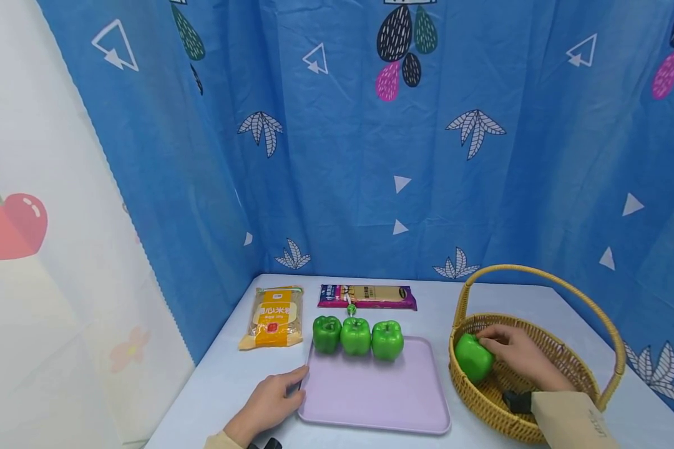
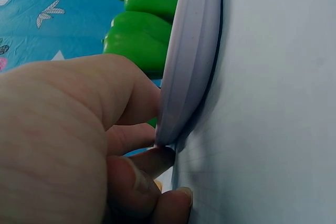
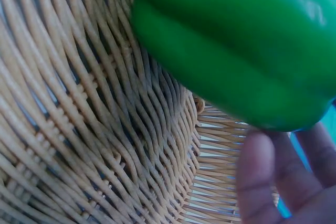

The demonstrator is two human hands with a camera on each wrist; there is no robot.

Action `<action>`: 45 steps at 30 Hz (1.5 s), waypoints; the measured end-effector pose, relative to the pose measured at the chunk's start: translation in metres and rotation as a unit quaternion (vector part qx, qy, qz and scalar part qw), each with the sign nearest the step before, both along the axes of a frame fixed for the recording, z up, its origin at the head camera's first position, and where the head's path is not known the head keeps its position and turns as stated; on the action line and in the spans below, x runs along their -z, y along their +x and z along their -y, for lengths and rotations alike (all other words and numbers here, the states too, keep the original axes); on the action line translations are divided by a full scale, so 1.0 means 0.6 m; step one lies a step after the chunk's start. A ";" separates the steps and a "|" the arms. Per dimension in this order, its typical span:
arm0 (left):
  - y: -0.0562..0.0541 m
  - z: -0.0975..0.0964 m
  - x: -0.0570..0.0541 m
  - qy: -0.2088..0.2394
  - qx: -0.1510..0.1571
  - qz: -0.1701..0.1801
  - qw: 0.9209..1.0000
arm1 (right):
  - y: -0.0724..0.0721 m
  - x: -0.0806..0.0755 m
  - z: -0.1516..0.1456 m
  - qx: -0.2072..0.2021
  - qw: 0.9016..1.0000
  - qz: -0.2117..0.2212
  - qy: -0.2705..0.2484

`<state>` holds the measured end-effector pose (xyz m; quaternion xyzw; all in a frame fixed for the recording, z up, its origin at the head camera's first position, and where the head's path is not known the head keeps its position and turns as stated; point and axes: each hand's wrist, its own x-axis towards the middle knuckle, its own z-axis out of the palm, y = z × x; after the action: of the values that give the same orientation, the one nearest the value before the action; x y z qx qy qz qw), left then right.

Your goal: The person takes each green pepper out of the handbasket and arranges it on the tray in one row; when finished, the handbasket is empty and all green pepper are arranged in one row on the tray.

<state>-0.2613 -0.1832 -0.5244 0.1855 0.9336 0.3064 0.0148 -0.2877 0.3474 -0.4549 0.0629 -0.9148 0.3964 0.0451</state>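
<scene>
My right hand (image 1: pixel 519 352) reaches into a wicker basket (image 1: pixel 586 368) and pinches a green bell pepper (image 1: pixel 473 358) at one end with the thumb and fingertips. In the right wrist view the same bell pepper (image 3: pixel 236 45) lies close against the woven wall (image 3: pixel 94 108), with the fingertips (image 3: pixel 257 156) at its lower end. My left hand (image 1: pixel 272 399) touches the left edge of a lilac tray (image 1: pixel 373 399), its fingers loosely bent at the rim (image 2: pixel 191 66). Three green bell peppers (image 1: pixel 356 337) stand in a row along the tray's back left.
A yellow-labelled bag of grain (image 1: pixel 274 317) lies at the table's back left. Behind the peppers is a purple and tan packet (image 1: pixel 371 297). The basket's tall handle (image 1: pixel 545 274) arches over its opening. A blue patterned curtain (image 1: pixel 359 174) hangs behind the table.
</scene>
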 end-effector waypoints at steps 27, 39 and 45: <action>-0.003 0.001 0.009 0.004 0.004 0.001 1.000 | 0.007 -0.007 0.001 0.046 0.996 -0.074 0.017; 0.002 0.002 0.011 0.000 0.003 0.010 1.000 | 0.041 -0.080 0.070 0.033 0.993 -0.114 -0.013; -0.004 0.000 0.007 -0.002 0.000 0.000 1.000 | 0.038 -0.105 0.143 0.056 0.989 -0.128 -0.056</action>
<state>-0.2636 -0.1832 -0.5286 0.1851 0.9342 0.3045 0.0152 -0.2648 0.2615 -0.3920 0.0589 -0.8800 0.4321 0.1880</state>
